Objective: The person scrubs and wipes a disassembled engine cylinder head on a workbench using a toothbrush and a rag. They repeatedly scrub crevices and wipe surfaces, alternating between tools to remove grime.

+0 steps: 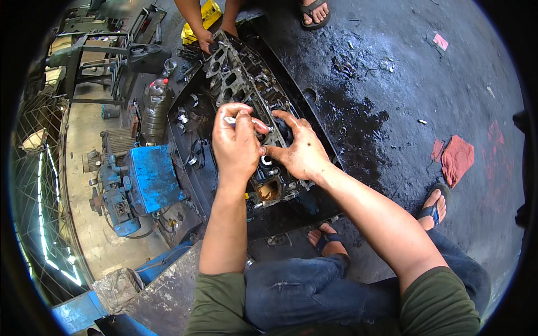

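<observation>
An oily metal engine cylinder head (238,84) lies lengthwise in a black metal tray (291,84), a row of port openings along its left side. Over its near half, my left hand (235,143) is closed around a slim, tool-like piece (230,120) with a pale end; its kind is mostly hidden by my fingers. My right hand (300,148) rests on the engine part beside it, thumb and forefinger spread apart. Between my hands the metal is partly covered. A brownish opening (268,190) shows at the near end.
Another person's hands (207,42) touch the far end, near a yellow container (202,22). Left stand a dark plastic bottle (157,112) and a blue machine (154,176). Loose metal rings (194,101) lie in the tray. Oil stains (358,120) and a red cloth (457,159) mark the floor.
</observation>
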Available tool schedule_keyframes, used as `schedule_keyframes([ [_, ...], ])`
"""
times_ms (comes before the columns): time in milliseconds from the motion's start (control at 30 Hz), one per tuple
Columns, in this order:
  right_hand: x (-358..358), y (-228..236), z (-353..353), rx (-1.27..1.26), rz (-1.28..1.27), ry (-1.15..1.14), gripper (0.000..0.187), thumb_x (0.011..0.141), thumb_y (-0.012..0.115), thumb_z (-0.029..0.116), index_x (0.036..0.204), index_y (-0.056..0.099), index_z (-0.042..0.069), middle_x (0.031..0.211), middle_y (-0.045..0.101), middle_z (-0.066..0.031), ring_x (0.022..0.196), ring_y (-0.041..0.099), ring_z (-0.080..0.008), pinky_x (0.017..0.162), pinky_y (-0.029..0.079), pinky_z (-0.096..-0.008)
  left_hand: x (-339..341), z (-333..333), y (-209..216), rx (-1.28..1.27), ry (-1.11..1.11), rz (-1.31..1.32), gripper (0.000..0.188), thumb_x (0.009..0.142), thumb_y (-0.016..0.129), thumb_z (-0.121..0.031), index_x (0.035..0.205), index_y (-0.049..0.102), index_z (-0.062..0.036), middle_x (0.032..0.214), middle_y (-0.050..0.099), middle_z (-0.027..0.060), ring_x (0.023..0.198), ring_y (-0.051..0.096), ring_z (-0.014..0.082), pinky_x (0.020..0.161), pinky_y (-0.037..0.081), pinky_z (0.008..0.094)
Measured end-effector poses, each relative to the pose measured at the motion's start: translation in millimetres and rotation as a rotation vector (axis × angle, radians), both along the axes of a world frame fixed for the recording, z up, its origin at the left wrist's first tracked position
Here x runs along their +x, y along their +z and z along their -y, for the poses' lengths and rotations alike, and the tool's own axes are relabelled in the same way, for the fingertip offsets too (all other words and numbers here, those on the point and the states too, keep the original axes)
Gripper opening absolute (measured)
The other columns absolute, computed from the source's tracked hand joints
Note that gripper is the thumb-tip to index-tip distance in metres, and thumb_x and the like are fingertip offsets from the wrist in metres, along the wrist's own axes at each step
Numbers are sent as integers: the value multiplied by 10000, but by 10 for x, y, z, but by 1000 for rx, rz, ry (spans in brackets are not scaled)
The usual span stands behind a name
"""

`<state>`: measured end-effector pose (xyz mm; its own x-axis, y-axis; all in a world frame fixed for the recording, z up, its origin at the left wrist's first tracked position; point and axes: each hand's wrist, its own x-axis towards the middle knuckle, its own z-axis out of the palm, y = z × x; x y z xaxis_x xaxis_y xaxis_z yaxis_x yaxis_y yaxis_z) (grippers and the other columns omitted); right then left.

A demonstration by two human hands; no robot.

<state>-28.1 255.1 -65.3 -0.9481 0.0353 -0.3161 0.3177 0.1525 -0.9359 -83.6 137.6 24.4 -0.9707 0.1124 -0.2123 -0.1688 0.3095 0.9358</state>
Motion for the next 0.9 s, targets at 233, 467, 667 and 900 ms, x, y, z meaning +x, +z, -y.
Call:
schedule_keyframes([
  [233, -1, -42, 16, 3, -36, -5, 863, 801, 910, 354, 1541, 507, 169, 1423, 581, -276, 1376, 554, -407, 1172, 459, -455, -118, 234, -138, 44, -42, 104, 275, 1148, 513, -333, 1052, 569, -80, 849, 664, 104, 483, 531, 94, 475, 523, 284],
  [467, 13, -56, 19, 25, -48, -24, 835, 817, 900, 360, 1542, 518, 201, 1427, 570, -268, 1375, 561, -416, 1165, 473, -459, -150, 484, 53, -67, -160, -313, 239, 1096, 640, -218, 1150, 691, 9, 1022, 733, 95, 714, 687, 114, 689, 594, 271],
  [667, -8, -45, 6, 33, -63, -32, 833, 812, 915, 365, 1524, 528, 171, 1380, 594, -268, 1357, 567, -405, 1157, 470, -451, -153, 361, -95, -62, -136, -232, 122, 1035, 720, -101, 1065, 653, -4, 924, 666, 32, 710, 676, 82, 653, 585, 243],
  [900, 8, -39, 23, 5, -45, -29, 834, 805, 913, 357, 1521, 530, 166, 1384, 594, -268, 1359, 564, -410, 1159, 465, -460, -177, 285, -184, 151, -164, 19, 80, 1141, 523, -181, 1176, 491, -116, 900, 676, 125, 516, 598, 134, 473, 528, 271],
])
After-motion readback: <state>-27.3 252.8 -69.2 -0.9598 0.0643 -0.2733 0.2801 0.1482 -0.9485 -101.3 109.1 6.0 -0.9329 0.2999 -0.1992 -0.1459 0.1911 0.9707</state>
